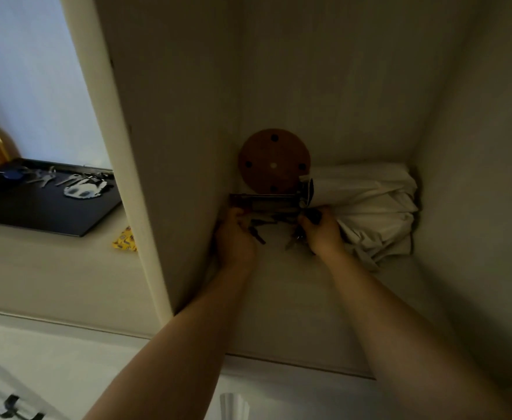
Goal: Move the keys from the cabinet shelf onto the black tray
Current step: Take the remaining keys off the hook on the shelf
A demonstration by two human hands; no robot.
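Both hands reach deep into the dim cabinet. Left hand (236, 234) has fingers curled around a dark bunch of keys (256, 234) on the shelf (279, 283); key blades stick out below its fingers. Right hand (321, 230) pinches a second bunch (294, 242) that hangs just under its fingertips. A dark box-like object (266, 204) sits just beyond both hands; a round brown disc (274, 160) behind that; crumpled white cloth (369, 207) right of the right hand. Far left of the left hand, the black tray (36, 207) already carries several keys.

Judgement: keys are light, rigid metal, loose and jangly; grip at the ring so blades dangle rather than slip free.
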